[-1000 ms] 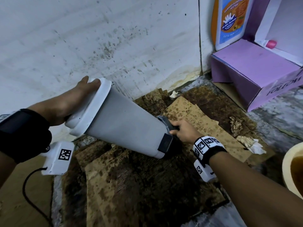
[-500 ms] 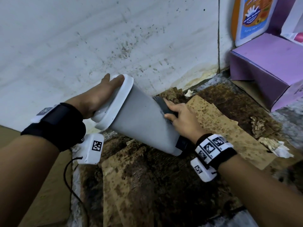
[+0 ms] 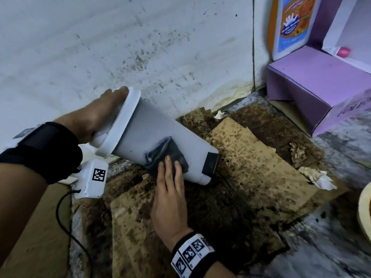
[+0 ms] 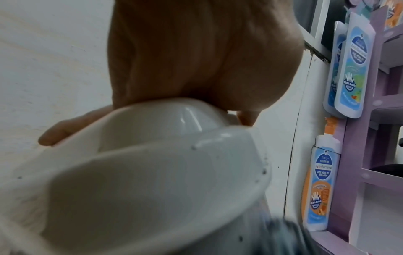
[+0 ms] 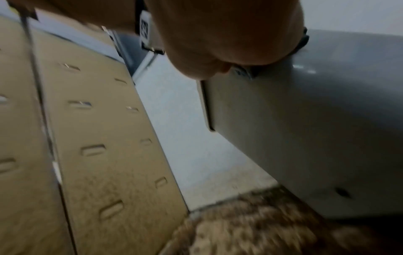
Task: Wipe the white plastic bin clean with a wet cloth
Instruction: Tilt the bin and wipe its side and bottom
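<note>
The white plastic bin [image 3: 144, 129] lies tilted, its base with a black pedal [image 3: 210, 164] down on stained cardboard [image 3: 251, 157]. My left hand [image 3: 96, 115] grips the bin's lid end [image 3: 120, 121] and props it up; in the left wrist view the left hand [image 4: 196, 51] wraps over the domed lid [image 4: 152, 172]. My right hand [image 3: 170, 177] presses a dark wet cloth [image 3: 166, 153] flat against the bin's near side with straight fingers. The right wrist view shows the right hand [image 5: 229, 34] against the bin wall [image 5: 316, 129], and the cloth is mostly hidden there.
A spotted white wall [image 3: 120, 47] stands just behind the bin. A purple box [image 3: 313, 87] and a soap refill pouch [image 3: 289, 27] fill the right corner. Crumpled tissue [image 3: 319, 177] lies on the cardboard, and a cream bucket rim [image 3: 364, 207] shows at the right edge.
My right hand has carried the cloth from the bin's base end over its far side to the near side, fingers now flat. The left hand has kept its hold on the lid.
</note>
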